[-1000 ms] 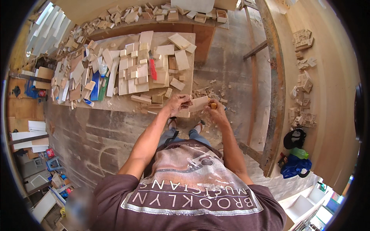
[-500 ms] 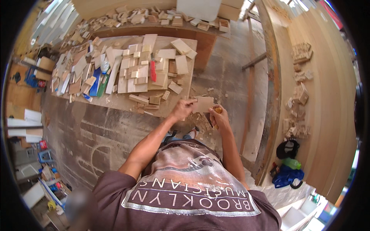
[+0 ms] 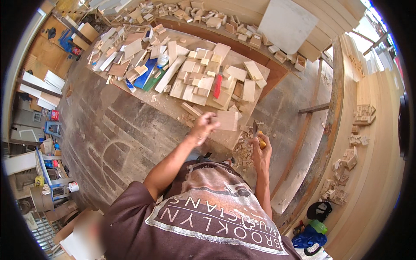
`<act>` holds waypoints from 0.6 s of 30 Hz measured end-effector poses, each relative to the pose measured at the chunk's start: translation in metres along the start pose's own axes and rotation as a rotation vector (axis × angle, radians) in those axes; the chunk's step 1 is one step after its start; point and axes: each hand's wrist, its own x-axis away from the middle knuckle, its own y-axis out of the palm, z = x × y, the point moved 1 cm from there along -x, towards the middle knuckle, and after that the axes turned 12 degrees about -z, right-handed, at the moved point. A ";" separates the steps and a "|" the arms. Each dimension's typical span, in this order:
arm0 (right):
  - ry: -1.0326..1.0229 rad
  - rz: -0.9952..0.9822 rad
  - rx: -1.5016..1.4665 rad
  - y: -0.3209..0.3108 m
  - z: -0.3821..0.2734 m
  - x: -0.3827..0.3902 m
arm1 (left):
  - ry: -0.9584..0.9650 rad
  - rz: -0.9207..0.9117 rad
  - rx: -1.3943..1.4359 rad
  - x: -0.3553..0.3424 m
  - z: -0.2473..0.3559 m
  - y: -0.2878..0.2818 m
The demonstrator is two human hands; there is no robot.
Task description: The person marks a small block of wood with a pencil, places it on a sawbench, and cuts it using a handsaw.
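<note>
My left hand (image 3: 203,128) grips a thin, flat rectangular wood piece (image 3: 227,121) by its left end, above the near edge of the workbench. In my right hand (image 3: 261,152) is a knife (image 3: 261,143) with a yellow handle, its dark blade pointing up and away from me. The blade is apart from the wood piece, a short way to its right. Beyond my hands, a board (image 3: 177,92) carries stacked small wood blocks (image 3: 200,71). A red-handled tool (image 3: 218,86) lies beside those blocks.
The workbench (image 3: 173,107) also bears mixed offcuts, a blue strip (image 3: 146,73) and a green strip (image 3: 154,81). Wood parts line a back shelf (image 3: 212,21). At right, a long plank surface (image 3: 368,173) holds small wood pieces and a blue bag (image 3: 310,238). Shavings litter the floor near my feet.
My view has swung left, so the bench sits farther right. The knife hand has moved away from the wood piece, and its blade now points upward. My left hand still holds the piece.
</note>
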 end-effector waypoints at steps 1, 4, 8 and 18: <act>-0.021 0.004 0.002 0.001 0.004 -0.002 | -0.002 0.046 -0.008 0.005 0.017 -0.029; 0.076 0.025 -0.002 0.003 0.011 -0.008 | -0.034 0.127 -0.134 0.006 0.049 -0.134; 0.116 0.089 0.079 0.016 0.019 -0.018 | 0.130 0.276 -0.630 -0.039 0.079 -0.253; 0.229 0.392 0.077 0.095 -0.022 -0.011 | 0.267 0.140 -1.118 -0.118 0.086 -0.296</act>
